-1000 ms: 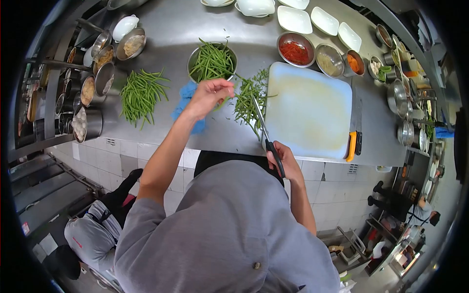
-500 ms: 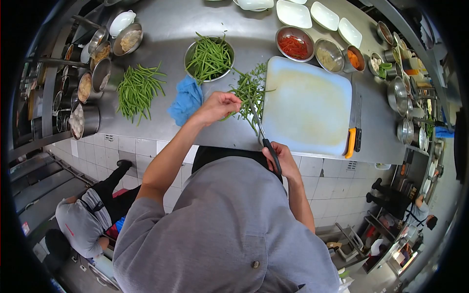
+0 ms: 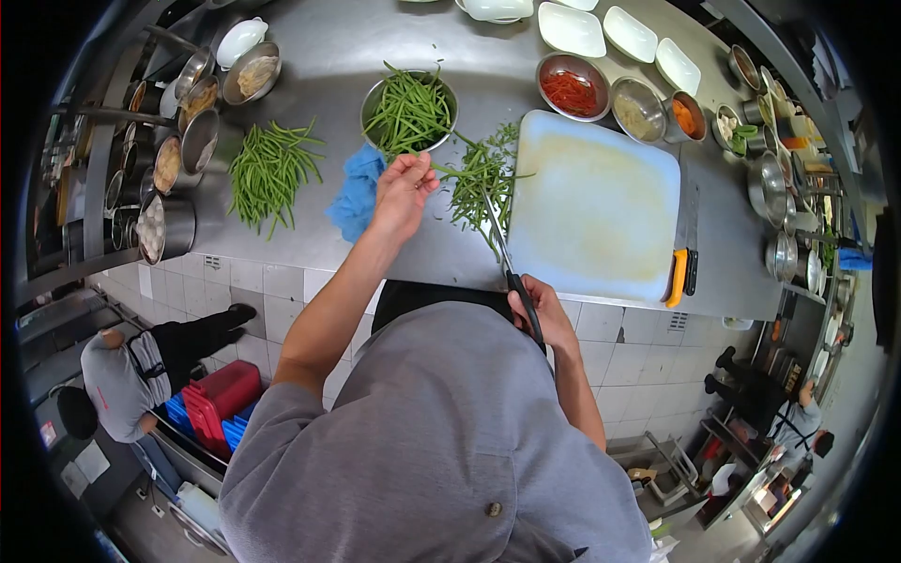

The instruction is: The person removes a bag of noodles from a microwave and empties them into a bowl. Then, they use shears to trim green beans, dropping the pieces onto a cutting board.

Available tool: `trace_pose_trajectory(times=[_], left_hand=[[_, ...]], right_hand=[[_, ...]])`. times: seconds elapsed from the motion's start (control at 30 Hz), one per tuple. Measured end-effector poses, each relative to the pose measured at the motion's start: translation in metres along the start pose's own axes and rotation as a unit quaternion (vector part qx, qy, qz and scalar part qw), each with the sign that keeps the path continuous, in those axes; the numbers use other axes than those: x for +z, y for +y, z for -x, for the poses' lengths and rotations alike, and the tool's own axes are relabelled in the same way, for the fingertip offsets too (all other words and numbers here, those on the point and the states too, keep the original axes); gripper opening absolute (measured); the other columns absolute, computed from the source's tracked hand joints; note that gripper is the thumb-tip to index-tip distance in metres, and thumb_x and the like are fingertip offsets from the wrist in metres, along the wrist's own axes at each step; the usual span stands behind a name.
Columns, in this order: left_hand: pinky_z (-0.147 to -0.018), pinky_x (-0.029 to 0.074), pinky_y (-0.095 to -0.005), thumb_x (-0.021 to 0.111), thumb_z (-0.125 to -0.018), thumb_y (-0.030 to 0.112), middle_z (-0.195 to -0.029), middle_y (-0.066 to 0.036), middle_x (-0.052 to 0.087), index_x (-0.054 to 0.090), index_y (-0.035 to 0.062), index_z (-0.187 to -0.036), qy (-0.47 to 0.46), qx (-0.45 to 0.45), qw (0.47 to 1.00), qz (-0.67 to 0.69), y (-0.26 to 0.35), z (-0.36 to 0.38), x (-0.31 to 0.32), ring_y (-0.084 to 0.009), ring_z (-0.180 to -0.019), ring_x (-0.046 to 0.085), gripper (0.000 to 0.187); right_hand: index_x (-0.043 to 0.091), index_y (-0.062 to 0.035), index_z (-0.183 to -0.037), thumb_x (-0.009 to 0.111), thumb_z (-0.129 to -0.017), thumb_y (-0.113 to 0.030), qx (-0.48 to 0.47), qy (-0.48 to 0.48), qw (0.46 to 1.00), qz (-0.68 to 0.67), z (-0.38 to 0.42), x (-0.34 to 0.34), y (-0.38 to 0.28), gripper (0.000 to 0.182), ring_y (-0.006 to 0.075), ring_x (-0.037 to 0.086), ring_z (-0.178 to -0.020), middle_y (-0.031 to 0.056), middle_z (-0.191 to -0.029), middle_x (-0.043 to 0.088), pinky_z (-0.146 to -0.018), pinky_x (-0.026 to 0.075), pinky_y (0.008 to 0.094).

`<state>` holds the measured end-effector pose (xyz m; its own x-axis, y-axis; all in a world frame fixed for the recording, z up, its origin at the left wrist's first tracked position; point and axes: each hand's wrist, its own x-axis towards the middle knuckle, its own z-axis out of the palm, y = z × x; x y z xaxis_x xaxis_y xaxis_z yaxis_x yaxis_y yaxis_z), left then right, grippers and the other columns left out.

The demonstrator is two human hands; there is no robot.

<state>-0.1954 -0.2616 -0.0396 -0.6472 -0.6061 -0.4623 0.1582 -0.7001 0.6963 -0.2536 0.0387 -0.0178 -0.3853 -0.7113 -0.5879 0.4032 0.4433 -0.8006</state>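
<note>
At the near rim of a metal bowl (image 3: 454, 111) heaped with green beans (image 3: 407, 113), my left hand (image 3: 404, 195) has its fingertips pinched together. A thin green bean (image 3: 452, 172) runs from those fingertips toward the right. My right hand (image 3: 544, 314), close to the table edge, grips the black handles of a pair of scissors (image 3: 504, 251). Their blades point up and left into a pile of loose green trimmings (image 3: 481, 192). Beside my left wrist lies a crumpled blue cloth (image 3: 355, 202). Another heap of green beans (image 3: 272, 169) rests farther left.
A white cutting board (image 3: 598, 206) lies right of the trimmings, with an orange-handled knife (image 3: 677, 278) at its side. Bowls of red strips (image 3: 569, 92) and other ingredients stand behind. Metal pots (image 3: 167, 230) line the left. Two other people are at floor level behind.
My left hand has moved up and left, away from the scissors, to the rim of the bean bowl. The right hand and scissors stay nearly still. The person at left has shifted left.
</note>
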Motion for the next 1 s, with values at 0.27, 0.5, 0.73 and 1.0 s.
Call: trace_pose_trajectory(times=[0.27,0.5,0.73,1.0], left_hand=[[-0.072,0.052,-0.0243,0.068,-0.096,0.018,-0.085,0.001,0.060,0.056,0.0124,-0.090,-0.017,-0.007,1.000,-0.004,-0.002,0.009,-0.004,-0.0102,-0.079,0.060,0.014],[-0.072,0.052,-0.0242,0.068,-0.096,0.017,-0.086,0.001,0.061,0.056,0.0120,-0.091,-0.017,-0.014,1.000,-0.014,-0.010,0.009,-0.010,-0.0100,-0.079,0.060,0.013],[-0.070,0.051,-0.0246,0.068,-0.095,0.015,-0.086,0.001,0.061,0.057,0.0122,-0.091,-0.024,-0.013,0.999,-0.026,-0.020,0.006,-0.015,-0.0096,-0.078,0.060,0.012],[-0.056,0.048,-0.0232,0.072,-0.091,0.014,-0.080,0.002,0.063,0.062,0.0110,-0.092,0.039,0.125,0.977,-0.171,0.016,0.003,-0.052,-0.0070,-0.066,0.057,0.010]], right_hand=[[0.049,-0.0096,-0.079,0.071,-0.091,-0.046,-0.017,-0.011,1.000,-0.003,-0.006,0.004,-0.005,0.045,0.0046,0.049,-0.049,-0.0046,-0.058,0.048,-0.044,0.035,0.0208],[0.050,-0.0095,-0.078,0.071,-0.092,-0.044,-0.006,-0.007,1.000,0.000,-0.006,0.007,-0.008,0.043,0.0046,0.048,-0.047,-0.0039,-0.056,0.049,-0.043,0.035,0.0209],[0.049,-0.0099,-0.073,0.072,-0.092,-0.040,0.024,0.022,0.999,0.017,-0.004,0.011,-0.014,0.043,0.0052,0.046,-0.042,-0.0037,-0.054,0.048,-0.040,0.032,0.0211],[0.046,-0.0112,-0.068,0.074,-0.092,-0.036,0.033,0.083,0.996,0.000,-0.003,0.007,0.001,0.044,0.0062,0.048,-0.040,-0.0035,-0.054,0.047,-0.037,0.033,0.0225]])
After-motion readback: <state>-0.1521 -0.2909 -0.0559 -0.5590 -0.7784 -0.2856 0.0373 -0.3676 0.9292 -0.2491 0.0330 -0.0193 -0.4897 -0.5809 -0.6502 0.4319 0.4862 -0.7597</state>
